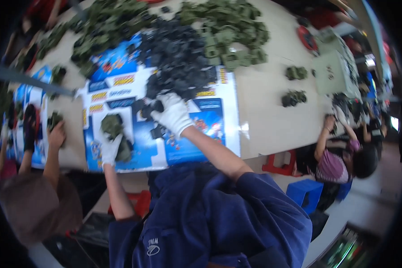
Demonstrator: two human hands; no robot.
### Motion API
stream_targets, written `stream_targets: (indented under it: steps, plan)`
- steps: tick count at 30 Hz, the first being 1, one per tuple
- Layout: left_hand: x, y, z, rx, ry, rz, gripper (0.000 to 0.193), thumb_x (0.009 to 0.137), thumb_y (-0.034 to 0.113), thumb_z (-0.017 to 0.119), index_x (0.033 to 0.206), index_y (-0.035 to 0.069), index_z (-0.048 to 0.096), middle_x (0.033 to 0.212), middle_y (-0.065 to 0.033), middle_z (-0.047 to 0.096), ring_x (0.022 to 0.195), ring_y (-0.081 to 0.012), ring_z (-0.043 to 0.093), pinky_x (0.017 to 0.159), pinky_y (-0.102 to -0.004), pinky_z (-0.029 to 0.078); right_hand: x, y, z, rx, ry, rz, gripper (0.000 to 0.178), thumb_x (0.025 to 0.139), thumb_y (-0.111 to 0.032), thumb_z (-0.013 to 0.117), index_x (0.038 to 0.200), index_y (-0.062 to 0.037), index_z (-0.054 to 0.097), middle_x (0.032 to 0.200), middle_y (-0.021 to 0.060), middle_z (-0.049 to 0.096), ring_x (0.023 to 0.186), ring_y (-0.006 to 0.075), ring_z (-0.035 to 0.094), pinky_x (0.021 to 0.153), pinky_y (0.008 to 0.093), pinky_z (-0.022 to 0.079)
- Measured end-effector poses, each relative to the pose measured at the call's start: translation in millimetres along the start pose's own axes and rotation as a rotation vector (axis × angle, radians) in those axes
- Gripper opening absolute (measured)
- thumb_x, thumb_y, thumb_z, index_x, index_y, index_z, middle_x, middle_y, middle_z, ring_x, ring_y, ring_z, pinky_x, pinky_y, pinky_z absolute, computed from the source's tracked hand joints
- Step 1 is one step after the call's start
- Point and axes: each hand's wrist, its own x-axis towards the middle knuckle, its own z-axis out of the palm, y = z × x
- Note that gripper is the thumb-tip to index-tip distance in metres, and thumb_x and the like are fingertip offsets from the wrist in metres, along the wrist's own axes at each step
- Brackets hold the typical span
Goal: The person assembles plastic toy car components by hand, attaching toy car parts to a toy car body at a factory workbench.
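Observation:
Both my hands wear white gloves. My left hand (pixel 110 149) is closed around an olive-green moulded part (pixel 112 125), low on the left of the printed blue-and-white sheet. Another dark green piece (pixel 124 151) shows beside its fingers; whether the two are joined I cannot tell. At the near end of a heap of black parts (pixel 174 47), my right hand (pixel 173 115) pinches a small black part (pixel 157 106) between thumb and fingers. Loose black pieces (pixel 157 131) lie just below that hand on the sheet (pixel 154 149).
Olive-green parts (pixel 236 27) are heaped at the back, with more (pixel 107 27) at the back left. Two small clusters (pixel 295 73) sit to the right, near a pale green box (pixel 337 67). Co-workers sit on both sides; a co-worker's hand (pixel 56 134) is close on my left.

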Motion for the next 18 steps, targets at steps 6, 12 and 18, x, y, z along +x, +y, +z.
stream_targets:
  steps: [6, 12, 18]
  plan:
    - [-8.4, 15.0, -2.3, -0.237, -0.086, -0.039, 0.075, 0.084, 0.01, 0.073, 0.147, 0.005, 0.034, 0.117, -0.0132, 0.062, 0.097, -0.0207, 0.063, 0.081, -0.0308, 0.053, -53.5, 60.2, -63.4, 0.608, -0.036, 0.472, 0.056, 0.071, -0.021, 0.079, 0.118, -0.0021, 0.058, 0.114, 0.0199, 0.062, 0.103, 0.0341, 0.063, 0.093, 0.0361, 0.05]
    - [-48.9, 71.4, 13.5, -0.609, -0.275, -0.083, 0.062, 0.093, 0.02, 0.065, 0.146, 0.005, 0.037, 0.127, -0.011, 0.056, 0.11, -0.0201, 0.058, 0.093, -0.0326, 0.049, -130.0, 108.8, -112.6, -0.063, -0.158, 0.117, 0.064, 0.068, -0.019, 0.08, 0.126, -0.0057, 0.056, 0.09, 0.0173, 0.066, 0.086, 0.0358, 0.065, 0.081, 0.0426, 0.052]
    - [-106.0, 145.0, 72.2, -0.696, -0.67, -0.203, 0.051, 0.097, 0.021, 0.056, 0.143, 0.006, 0.041, 0.124, -0.0087, 0.06, 0.105, -0.0194, 0.063, 0.088, -0.0325, 0.053, -109.0, 84.5, -117.7, 0.244, -0.103, 0.284, 0.067, 0.086, -0.023, 0.071, 0.144, -0.0059, 0.043, 0.111, 0.0177, 0.066, 0.096, 0.0274, 0.066, 0.088, 0.0375, 0.051]
